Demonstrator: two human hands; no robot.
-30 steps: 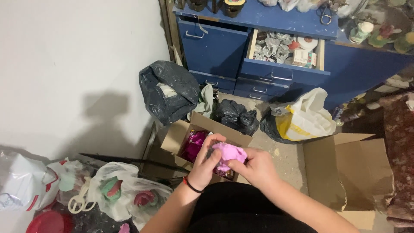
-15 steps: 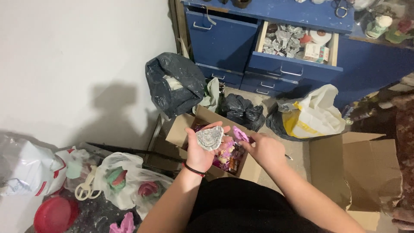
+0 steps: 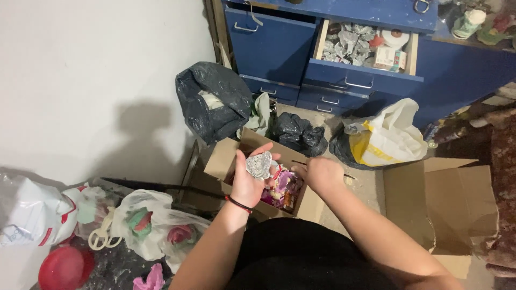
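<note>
The left hand (image 3: 248,181) was raised above a small cardboard box (image 3: 226,157) on the floor, its fingers curled about a crumpled grey lump (image 3: 259,165) that lay in the palm; the grip was partly closed on it. The right hand (image 3: 321,174) hung just to the right, over the far right edge of the box, fingers bent and blurred, so whether its grip held anything could not be told. Inside the box lay pink and purple scraps (image 3: 282,185). Beyond the box stood a black bin bag (image 3: 209,104) and a smaller black bag (image 3: 298,134), with a white and yellow plastic bag (image 3: 389,137) farther right. A blue cabinet (image 3: 269,45) at the far side had one open drawer (image 3: 365,51). A larger cardboard box (image 3: 435,204) lay to the right.
</note>
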